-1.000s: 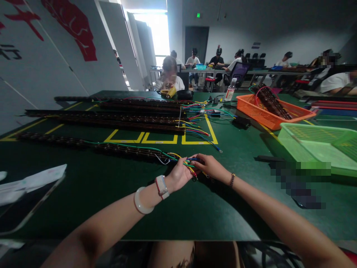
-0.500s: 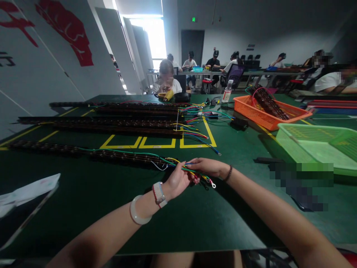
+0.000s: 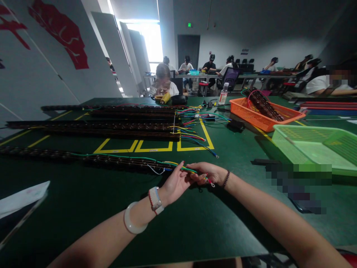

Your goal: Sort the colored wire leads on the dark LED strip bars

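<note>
A bundle of green, yellow, blue and red wires (image 3: 190,170) comes out of the end of a long dark wiring harness (image 3: 111,160) that lies across the table. My left hand (image 3: 175,184) is palm up under the bundle, thumb raised beside it and fingers curled loosely around the wires. Close by, my right hand (image 3: 212,172) is closed around the wires nearer their tips. A ring terminal (image 3: 212,184) pokes out below its fingers. Beneath the harness end hangs a white tie (image 3: 156,170).
More dark harnesses (image 3: 134,126) with coloured wire ends lie farther back on the green table (image 3: 178,230). To the right are an orange basket (image 3: 259,125) holding a harness, a green basket (image 3: 290,152) and a bottle (image 3: 223,93). Several people sit beyond.
My right hand has closed farther around the wires, covering more of their ends. My left thumb has lifted a little. The view has shifted slightly.
</note>
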Demonstrator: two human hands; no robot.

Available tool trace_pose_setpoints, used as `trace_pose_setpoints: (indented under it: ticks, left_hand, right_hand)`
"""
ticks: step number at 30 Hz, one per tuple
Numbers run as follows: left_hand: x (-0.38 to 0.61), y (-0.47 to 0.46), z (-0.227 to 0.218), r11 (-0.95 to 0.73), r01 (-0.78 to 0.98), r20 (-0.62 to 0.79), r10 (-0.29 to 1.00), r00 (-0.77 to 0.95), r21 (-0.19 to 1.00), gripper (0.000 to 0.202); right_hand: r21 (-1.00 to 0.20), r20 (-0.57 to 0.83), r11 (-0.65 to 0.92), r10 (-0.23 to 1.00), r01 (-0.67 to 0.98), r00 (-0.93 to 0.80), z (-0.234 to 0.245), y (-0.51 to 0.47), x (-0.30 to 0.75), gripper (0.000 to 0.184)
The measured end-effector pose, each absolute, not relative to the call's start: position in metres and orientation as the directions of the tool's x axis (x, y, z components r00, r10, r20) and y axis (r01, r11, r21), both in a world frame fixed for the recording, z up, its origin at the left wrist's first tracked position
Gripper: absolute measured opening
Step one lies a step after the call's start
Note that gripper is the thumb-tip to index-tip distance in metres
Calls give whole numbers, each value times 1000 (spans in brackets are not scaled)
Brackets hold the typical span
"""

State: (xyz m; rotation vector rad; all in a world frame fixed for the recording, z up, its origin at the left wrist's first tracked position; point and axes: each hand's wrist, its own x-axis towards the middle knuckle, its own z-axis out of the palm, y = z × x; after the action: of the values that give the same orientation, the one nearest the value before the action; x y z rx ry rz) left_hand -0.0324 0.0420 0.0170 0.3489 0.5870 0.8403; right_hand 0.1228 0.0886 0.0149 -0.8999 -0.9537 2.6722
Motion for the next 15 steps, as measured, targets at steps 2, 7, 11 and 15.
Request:
trace_pose_setpoints:
  ticks: [2, 7, 11, 15]
  left_hand:
    - [-32, 42, 17, 618, -593, -333, 783, 526, 516, 31]
    - [-31, 44, 10, 603, -590, -306, 791, 529, 537, 30]
    - [-31, 45, 5, 574, -610, -259, 808, 529, 545, 33]
    - [-30, 41, 8, 536, -636, -296, 842, 452, 555, 31]
  right_hand:
    - [-645, -493, -761, 351, 64, -796, 14, 88, 123, 33]
    - [-851, -441, -502, 519, 156, -733, 21, 79, 120, 27]
    - [-888, -306, 3, 742, 460, -597, 30, 70, 117, 30]
    - [-540, -99, 419, 830, 730, -549, 35, 63, 114, 26]
